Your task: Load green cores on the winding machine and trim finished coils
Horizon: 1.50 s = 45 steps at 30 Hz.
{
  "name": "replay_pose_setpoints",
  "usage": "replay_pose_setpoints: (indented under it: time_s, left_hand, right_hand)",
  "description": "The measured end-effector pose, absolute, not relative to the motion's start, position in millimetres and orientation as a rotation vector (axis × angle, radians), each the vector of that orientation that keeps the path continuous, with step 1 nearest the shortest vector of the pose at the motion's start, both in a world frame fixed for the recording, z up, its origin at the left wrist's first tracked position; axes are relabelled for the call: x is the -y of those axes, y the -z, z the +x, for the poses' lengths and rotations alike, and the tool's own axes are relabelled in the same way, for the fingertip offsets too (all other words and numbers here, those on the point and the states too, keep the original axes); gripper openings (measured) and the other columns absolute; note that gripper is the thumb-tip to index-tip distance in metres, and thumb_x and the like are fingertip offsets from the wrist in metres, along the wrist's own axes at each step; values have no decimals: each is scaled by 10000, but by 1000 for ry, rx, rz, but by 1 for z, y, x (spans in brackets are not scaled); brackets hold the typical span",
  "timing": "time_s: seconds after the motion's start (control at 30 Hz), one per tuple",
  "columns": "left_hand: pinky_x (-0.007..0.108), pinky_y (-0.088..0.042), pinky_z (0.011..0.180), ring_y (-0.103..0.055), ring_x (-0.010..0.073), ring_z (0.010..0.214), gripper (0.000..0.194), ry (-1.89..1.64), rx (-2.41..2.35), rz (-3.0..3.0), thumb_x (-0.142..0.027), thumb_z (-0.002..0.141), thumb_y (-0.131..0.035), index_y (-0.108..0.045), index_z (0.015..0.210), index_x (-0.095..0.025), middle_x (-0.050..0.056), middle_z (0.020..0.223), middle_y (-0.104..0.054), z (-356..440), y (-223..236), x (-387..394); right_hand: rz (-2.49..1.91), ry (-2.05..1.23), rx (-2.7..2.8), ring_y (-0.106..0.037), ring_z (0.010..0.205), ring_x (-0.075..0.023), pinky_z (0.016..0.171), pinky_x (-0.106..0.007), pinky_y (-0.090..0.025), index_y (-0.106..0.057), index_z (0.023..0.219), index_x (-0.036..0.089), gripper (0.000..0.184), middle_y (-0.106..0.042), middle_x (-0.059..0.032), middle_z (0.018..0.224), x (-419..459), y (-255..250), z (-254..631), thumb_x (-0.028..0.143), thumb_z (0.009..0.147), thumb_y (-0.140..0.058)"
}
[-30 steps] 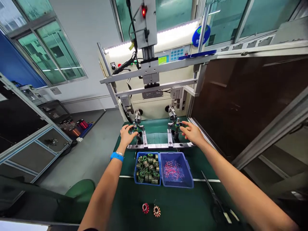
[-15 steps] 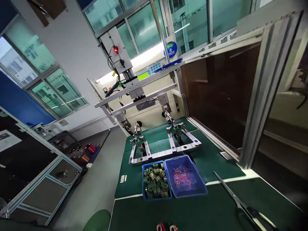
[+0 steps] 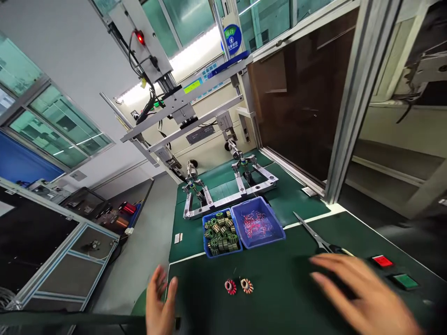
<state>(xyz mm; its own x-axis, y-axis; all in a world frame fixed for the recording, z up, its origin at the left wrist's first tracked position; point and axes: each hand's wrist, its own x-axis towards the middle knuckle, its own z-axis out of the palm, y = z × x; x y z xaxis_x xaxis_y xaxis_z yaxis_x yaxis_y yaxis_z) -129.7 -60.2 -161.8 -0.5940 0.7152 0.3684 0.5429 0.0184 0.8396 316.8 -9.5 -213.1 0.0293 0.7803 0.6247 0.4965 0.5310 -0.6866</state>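
Observation:
My left hand [image 3: 159, 300] hovers at the near left edge of the green worktop, fingers apart and holding nothing. On the right, my right hand [image 3: 356, 291] is slightly blurred, its fingers stretched out and empty, close to the handles of the scissors [image 3: 316, 236]. Between my hands lie two small wound motor stators, one with red windings [image 3: 230, 286] and one with copper-coloured windings [image 3: 246, 285]. Beyond them a blue bin [image 3: 208, 255] holds many green stator cores [image 3: 222, 232]. Beside it, a second blue bin [image 3: 277, 235] contains red and white wire scraps [image 3: 256, 223].
Behind the bins stands a winding machine with a metal fixture frame [image 3: 226, 201] and two clamping heads. A red button [image 3: 382, 261] and a green button [image 3: 405, 281] sit at the right. A dark panel [image 3: 300, 102] with an aluminium post borders the right side.
Both my hands have come into view from below. The camera view has tilted down, so the two stators now show fully and the buttons appear at the right.

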Motion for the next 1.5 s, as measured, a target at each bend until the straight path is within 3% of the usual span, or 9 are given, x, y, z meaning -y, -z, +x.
replay_pose_setpoints:
  time_s: [0.2,0.3,0.4,0.53,0.77,0.97,1.23,1.37,1.5]
  left_hand:
    - [357,-503,881,-565,260,1107,423,-1787,-1705,1950,-395,896,-640,-554,1263,-204,130,1283,-513,-24,93,-44]
    - [306,-485,705,-570,194,817,317,-1794,-1612,2087,-344,897,-637,-612,1173,-191,95,1078,-570,0,92,-68]
    - [268,-451,631,-519,155,678,269,-1781,-1516,2007,-331,890,-668,-651,1128,-207,49,935,-576,-2,106,-67]
    - [249,-476,674,-571,158,731,319,-1713,-1264,1684,-413,878,-711,-656,1114,-205,57,933,-617,-13,114,-52]
    - [279,-541,792,-675,201,885,512,-1372,-760,1125,-440,802,-809,-619,1226,-224,90,1057,-687,-3,102,-44]
    - [217,-565,682,-656,141,736,372,-1314,-822,1087,-335,707,-898,-724,1001,-188,40,851,-686,4,107,-44]
    - [146,-550,526,-692,145,653,291,-1104,-762,972,-376,719,-892,-735,851,-169,52,780,-704,3,109,-41]
    - [133,-547,496,-705,152,626,270,-1054,-731,956,-367,731,-885,-739,840,-168,52,780,-714,3,110,-41]
    - [129,-555,503,-706,151,627,277,-1086,-757,962,-374,729,-886,-742,829,-159,52,773,-714,4,109,-41]
  right_hand:
    - [-1093,-618,2279,-493,1158,-411,1002,-582,-458,-598,1300,82,559,-565,-186,1199,5,181,198,226,807,-820]
    - [-1120,-586,2321,-569,956,-318,835,-454,-522,-705,971,149,229,-593,-88,981,-2,172,191,121,785,-836]
    - [-984,-617,2235,-566,842,-258,693,-348,-480,-666,831,164,203,-561,-34,868,-12,154,201,95,745,-837]
    - [-598,-637,1952,-532,808,-224,717,-339,-431,-673,892,167,78,-536,-31,858,-44,117,198,155,824,-709]
    - [-275,-843,1761,-494,1096,-288,925,-434,-437,-726,1004,204,210,-500,-100,1145,-88,100,174,378,887,-710]
    - [-281,-1097,1603,-580,704,-175,659,-293,-493,-672,1095,171,277,-592,-27,856,-78,119,183,364,906,-734]
    - [-127,-1610,1449,-585,598,-135,536,-212,-486,-737,938,130,396,-635,-36,749,-85,122,190,526,928,-728]
    - [-151,-1571,1468,-548,597,-135,501,-205,-448,-722,934,138,373,-625,-31,744,-87,122,189,509,949,-683]
    - [-325,-1075,1525,-516,633,-139,560,-241,-436,-692,926,173,133,-577,-20,809,-84,116,191,305,923,-671]
